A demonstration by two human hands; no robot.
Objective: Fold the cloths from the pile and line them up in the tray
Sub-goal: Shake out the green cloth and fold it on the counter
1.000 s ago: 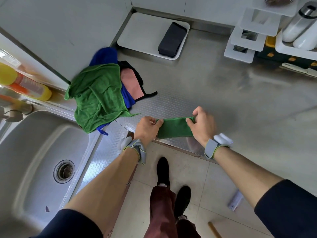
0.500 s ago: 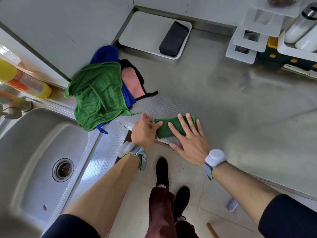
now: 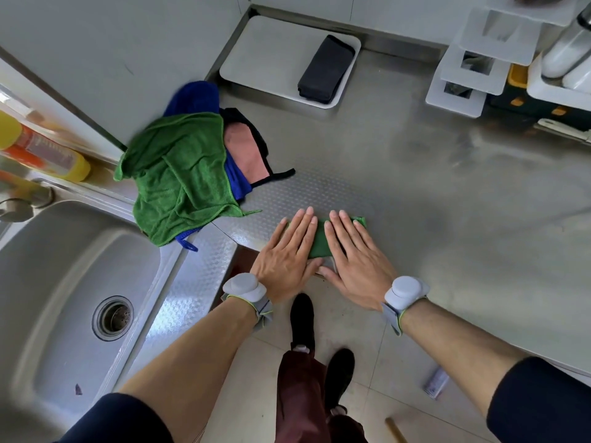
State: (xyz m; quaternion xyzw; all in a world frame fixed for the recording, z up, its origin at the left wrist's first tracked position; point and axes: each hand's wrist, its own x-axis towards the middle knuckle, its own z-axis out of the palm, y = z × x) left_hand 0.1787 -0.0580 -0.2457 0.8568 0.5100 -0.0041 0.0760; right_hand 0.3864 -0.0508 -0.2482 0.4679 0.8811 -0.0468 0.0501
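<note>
A folded green cloth (image 3: 318, 243) lies near the front edge of the steel counter. My left hand (image 3: 286, 254) and my right hand (image 3: 355, 254) lie flat on it side by side, fingers straight, pressing it down and hiding most of it. The pile (image 3: 182, 174) sits to the left: a loose green cloth on top, with blue, pink and black cloths under it. At the back stands the white tray (image 3: 256, 55), holding one folded black cloth (image 3: 326, 70) at its right end.
A steel sink (image 3: 83, 295) lies at the left, with yellow and orange bottles (image 3: 41, 148) behind it. White stepped racks (image 3: 473, 68) and containers crowd the back right corner. The counter's front edge runs just under my palms.
Both hands went from pinching the green cloth's ends to lying flat on it. The cloth came down onto the counter, folded smaller, and now both palms press it.
</note>
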